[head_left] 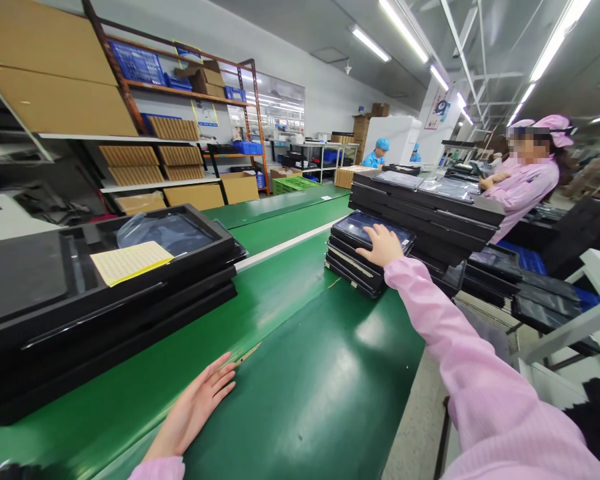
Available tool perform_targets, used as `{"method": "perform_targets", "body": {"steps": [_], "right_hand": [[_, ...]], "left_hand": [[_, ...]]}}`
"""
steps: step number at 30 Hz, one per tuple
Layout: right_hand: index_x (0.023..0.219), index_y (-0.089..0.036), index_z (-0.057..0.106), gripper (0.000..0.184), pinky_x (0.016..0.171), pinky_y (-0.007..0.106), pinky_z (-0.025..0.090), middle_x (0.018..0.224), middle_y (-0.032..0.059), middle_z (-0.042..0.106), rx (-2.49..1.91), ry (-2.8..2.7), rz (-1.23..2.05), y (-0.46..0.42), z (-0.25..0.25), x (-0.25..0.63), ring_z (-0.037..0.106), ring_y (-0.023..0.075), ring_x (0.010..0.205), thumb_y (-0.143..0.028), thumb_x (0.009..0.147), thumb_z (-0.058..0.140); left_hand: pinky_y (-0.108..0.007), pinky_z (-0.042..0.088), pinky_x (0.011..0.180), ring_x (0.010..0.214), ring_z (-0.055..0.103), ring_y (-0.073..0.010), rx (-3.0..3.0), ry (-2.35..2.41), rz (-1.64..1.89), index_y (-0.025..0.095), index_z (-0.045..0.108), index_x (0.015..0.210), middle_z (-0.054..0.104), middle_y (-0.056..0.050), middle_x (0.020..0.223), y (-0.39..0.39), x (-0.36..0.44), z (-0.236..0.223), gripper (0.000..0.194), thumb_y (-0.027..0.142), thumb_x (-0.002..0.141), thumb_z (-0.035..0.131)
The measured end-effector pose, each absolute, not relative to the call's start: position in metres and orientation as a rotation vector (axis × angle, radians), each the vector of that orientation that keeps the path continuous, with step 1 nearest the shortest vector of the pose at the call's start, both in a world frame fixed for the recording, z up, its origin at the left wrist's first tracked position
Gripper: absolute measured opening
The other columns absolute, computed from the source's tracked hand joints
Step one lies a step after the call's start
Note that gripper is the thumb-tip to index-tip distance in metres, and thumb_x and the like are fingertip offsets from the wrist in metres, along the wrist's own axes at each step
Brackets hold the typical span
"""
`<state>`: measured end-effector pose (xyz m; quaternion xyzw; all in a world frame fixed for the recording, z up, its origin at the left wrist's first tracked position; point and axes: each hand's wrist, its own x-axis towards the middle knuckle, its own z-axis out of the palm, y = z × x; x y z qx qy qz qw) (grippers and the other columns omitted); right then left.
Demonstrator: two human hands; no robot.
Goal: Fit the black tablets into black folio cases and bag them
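My left hand (195, 407) lies flat and open on the green conveyor belt (300, 373), holding nothing, just in front of a stack of black trays (105, 313) at the left. A yellow printed sheet (130, 261) and a clear plastic bag rest on that stack's top tray. My right hand (383, 245), in a pink sleeve, reaches forward and rests with fingers spread on the top of a small stack of black trays (365, 257) on the belt. That top tray holds a dark screen-like panel.
A taller stack of long black trays (430, 207) stands just behind my right hand. A person in pink (525, 180) works at the right; people in blue caps stand far back. Shelves with cardboard boxes (180, 167) line the left wall. More trays sit on a rack at right.
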<state>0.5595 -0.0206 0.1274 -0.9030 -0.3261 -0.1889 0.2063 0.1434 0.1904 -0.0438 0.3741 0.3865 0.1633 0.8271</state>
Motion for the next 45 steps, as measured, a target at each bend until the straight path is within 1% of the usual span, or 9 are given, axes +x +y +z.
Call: {"method": "perform_targets", "body": {"steps": [4,7,11,18,23,29,36,40,45], "right_hand": [[0.129,-0.018,0.06,0.047,0.105,0.055,0.042,0.135,0.0143,0.06,-2.641,-0.976,-0.498,0.005,0.121,0.571,0.055,0.0332,0.124,-0.047,0.092,0.067],[0.131,-0.019,0.058,0.042,0.098,0.052,0.051,0.134,0.0114,0.059,-2.725,-0.92,-0.509,0.014,0.123,0.582,0.061,0.0287,0.116,-0.043,0.097,0.062],[0.133,-0.019,0.057,0.041,0.094,0.05,0.054,0.133,0.0114,0.06,-2.813,-0.839,-0.532,0.019,0.128,0.587,0.063,0.0279,0.113,-0.039,0.098,0.064],[0.138,-0.019,0.052,0.048,0.094,0.049,0.052,0.134,0.0125,0.059,-2.905,-0.886,-0.567,0.008,0.132,0.572,0.062,0.0284,0.113,-0.045,0.099,0.058],[0.144,-0.018,0.049,0.048,0.087,0.042,0.048,0.129,0.0194,0.063,-2.994,-0.9,-0.582,-0.003,0.135,0.561,0.061,0.0333,0.114,-0.045,0.103,0.047],[0.15,-0.008,0.04,0.066,0.095,0.051,0.039,0.143,0.0313,0.051,-3.061,-0.831,-0.654,0.007,0.124,0.545,0.051,0.0442,0.126,-0.046,0.098,0.055],[0.145,-0.013,0.047,0.053,0.091,0.05,0.037,0.137,0.03,0.057,-3.043,-0.765,-0.721,0.013,0.125,0.547,0.056,0.0422,0.117,-0.037,0.098,0.053],[0.142,-0.012,0.049,0.051,0.086,0.048,0.038,0.128,0.0301,0.061,-3.025,-0.705,-0.752,0.017,0.126,0.554,0.059,0.0408,0.108,-0.038,0.098,0.051],[0.141,-0.013,0.051,0.051,0.086,0.047,0.036,0.129,0.0286,0.061,-2.993,-0.733,-0.783,0.018,0.12,0.554,0.057,0.0405,0.109,-0.036,0.095,0.053]], "left_hand": [[-0.039,0.051,0.104,0.131,0.053,-0.0321,0.769,0.82,0.345,0.022,0.073,0.101,0.075,-0.008,0.111,0.19,0.144,-0.043,0.053,0.049,0.056,0.081],[-0.038,0.051,0.103,0.13,0.054,-0.0317,0.752,0.823,0.353,0.022,0.074,0.1,0.076,-0.008,0.107,0.189,0.144,-0.043,0.053,0.049,0.055,0.082],[-0.039,0.05,0.106,0.13,0.054,-0.0312,0.749,0.81,0.352,0.021,0.073,0.104,0.075,-0.009,0.111,0.189,0.143,-0.043,0.055,0.049,0.058,0.081],[-0.039,0.05,0.105,0.129,0.055,-0.0322,0.777,0.818,0.343,0.023,0.073,0.106,0.075,-0.008,0.109,0.189,0.143,-0.044,0.058,0.051,0.056,0.078],[-0.037,0.051,0.102,0.128,0.055,-0.031,0.769,0.848,0.35,0.027,0.075,0.099,0.076,-0.005,0.108,0.189,0.145,-0.045,0.054,0.053,0.052,0.079],[-0.037,0.051,0.101,0.125,0.058,-0.0304,0.767,0.877,0.354,0.029,0.076,0.092,0.077,-0.003,0.104,0.185,0.145,-0.04,0.049,0.053,0.049,0.079],[-0.035,0.052,0.098,0.129,0.054,-0.0316,0.778,0.919,0.366,0.033,0.077,0.083,0.078,-0.001,0.097,0.18,0.149,-0.03,0.044,0.054,0.044,0.076],[-0.034,0.051,0.096,0.126,0.057,-0.0303,0.791,0.919,0.358,0.035,0.079,0.079,0.079,0.001,0.094,0.179,0.15,-0.03,0.04,0.055,0.045,0.074],[-0.034,0.052,0.094,0.118,0.06,-0.0293,0.796,0.92,0.364,0.037,0.08,0.079,0.079,0.001,0.095,0.181,0.148,-0.036,0.039,0.056,0.045,0.075]]}}
